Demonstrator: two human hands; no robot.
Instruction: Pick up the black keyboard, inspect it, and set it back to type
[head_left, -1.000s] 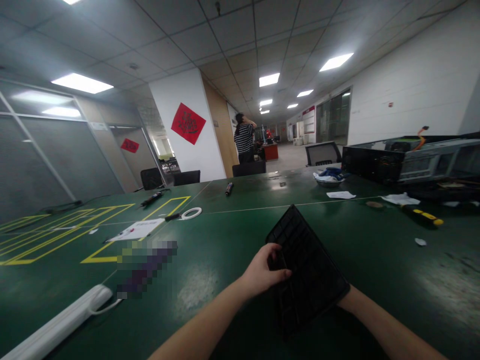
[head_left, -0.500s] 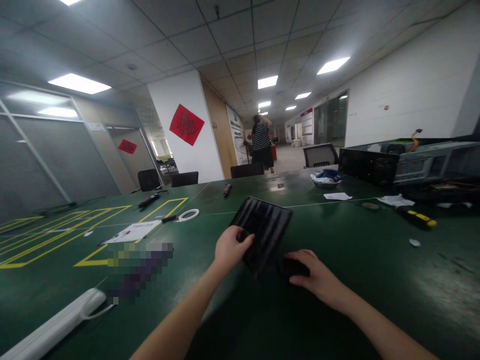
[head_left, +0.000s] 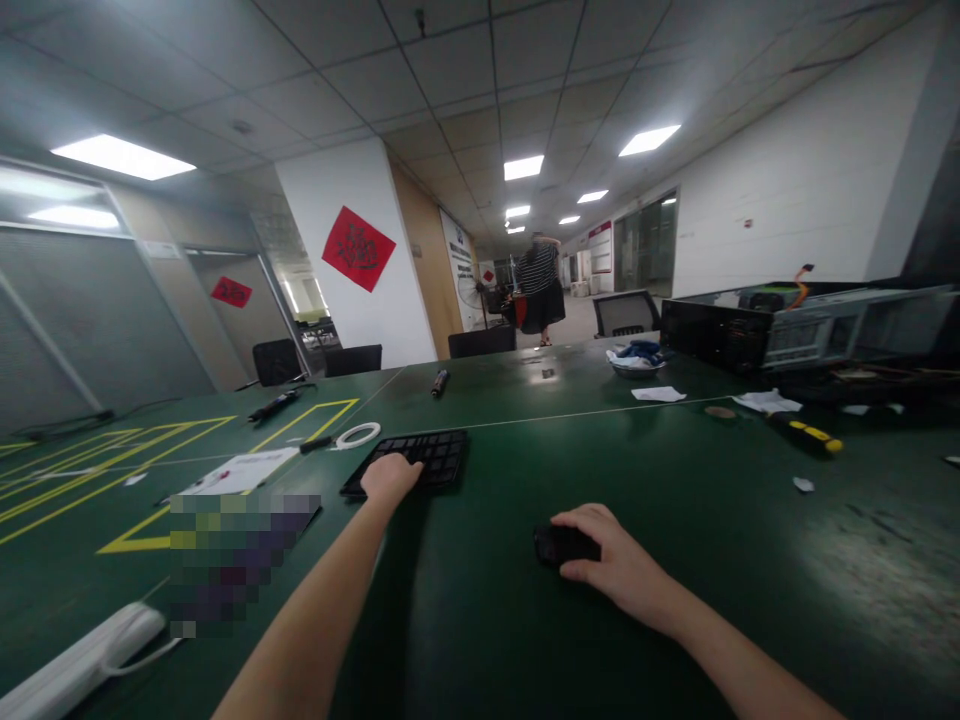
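A black compartmented tray (head_left: 444, 462) lies flat on the green table (head_left: 480, 600), left of centre. My left hand (head_left: 391, 478) is on its near part, fingers closed on it, with the fingertips partly hidden. To the right, my right hand (head_left: 600, 545) grips a small black object (head_left: 556, 546) between thumb and fingers, low over the table or resting on it. A white tape ring (head_left: 358, 435) lies just beyond the tray's left corner, beside a black pen-like item (head_left: 316, 444).
An open computer case (head_left: 720, 335) stands at the back right, near a yellow-black screwdriver (head_left: 810, 434) and a bowl (head_left: 636, 360). Paper (head_left: 240, 472) and a white power strip (head_left: 90, 660) lie left. A person (head_left: 541, 285) stands far behind the table.
The tray has gone from tilted up at the centre to flat on the table farther left, my left hand moving with it. My right hand still holds the black object. The view has shifted slightly.
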